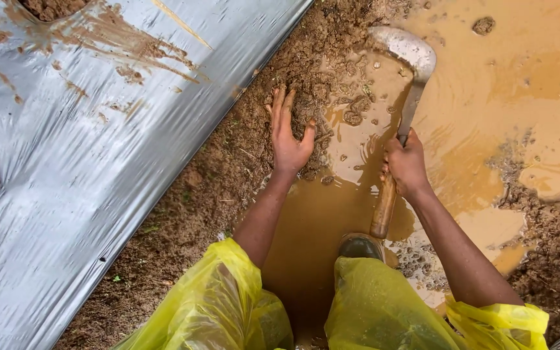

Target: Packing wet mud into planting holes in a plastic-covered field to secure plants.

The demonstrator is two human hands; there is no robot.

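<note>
A farm field: muddy furrow (487,97), plastic mulch sheet (66,162).

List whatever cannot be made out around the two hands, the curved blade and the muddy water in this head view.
- Head view: the ground under the brown muddy water is hidden; the water is opaque.
- The dark rubber boot shows only its toe; the yellow plastic raincoat covers the rest.
- The left hand has its palm pressed on the wet brown soil, hiding what lies beneath.
- The right hand covers the joint of the curved metal blade and wooden handle.
- The silver plastic sheet runs off the frame edges.
</note>
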